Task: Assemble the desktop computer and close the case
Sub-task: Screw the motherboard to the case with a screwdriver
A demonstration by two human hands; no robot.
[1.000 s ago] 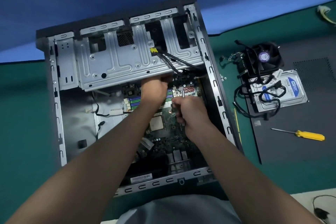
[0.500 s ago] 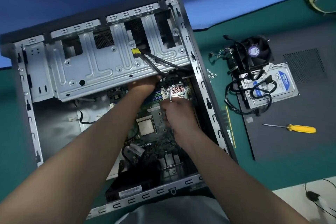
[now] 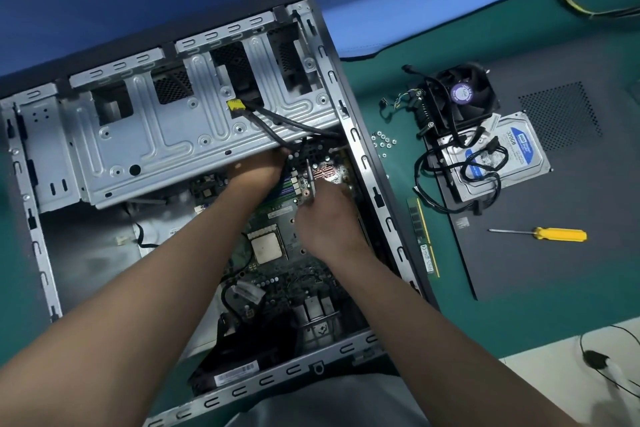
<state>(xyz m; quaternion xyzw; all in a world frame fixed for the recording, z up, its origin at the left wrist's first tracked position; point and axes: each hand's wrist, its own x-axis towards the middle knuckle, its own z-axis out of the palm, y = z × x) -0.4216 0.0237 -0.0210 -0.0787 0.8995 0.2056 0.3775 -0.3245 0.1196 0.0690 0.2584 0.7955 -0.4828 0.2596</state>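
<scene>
right hand [image 3: 329, 218]: wrapped round a screwdriver [image 3: 309, 173]
left hand [image 3: 261, 166]: fingers tucked under the drive cage [image 3: 166, 135], can't tell
motherboard [image 3: 277, 274]: stiff but fragile, edges only imo
</scene>
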